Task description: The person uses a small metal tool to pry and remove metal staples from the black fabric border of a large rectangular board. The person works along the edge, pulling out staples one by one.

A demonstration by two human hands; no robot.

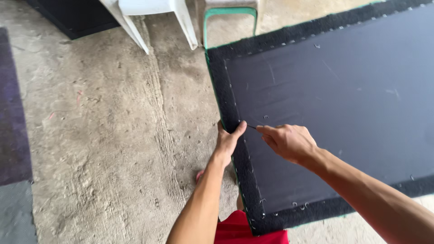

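A large flat panel covered in dark smooth fabric (pixel 343 104) lies in front of me, edged with a fuzzy black border strip (pixel 228 90) held by staples. My left hand (pixel 227 141) grips the panel's left edge, thumb lying on the black border. My right hand (pixel 287 141) is closed on a thin dark tool (pixel 252 127) whose tip points at the seam between border and fabric, just beside my left thumb. Several loose staples lie on the fabric.
Rough concrete floor (pixel 113 135) spreads to the left. White plastic chair legs (pixel 149 22) and a green metal frame (pixel 228 16) stand at the top. A dark mat (pixel 13 113) lies at the far left edge. My red shorts (pixel 239 230) show below.
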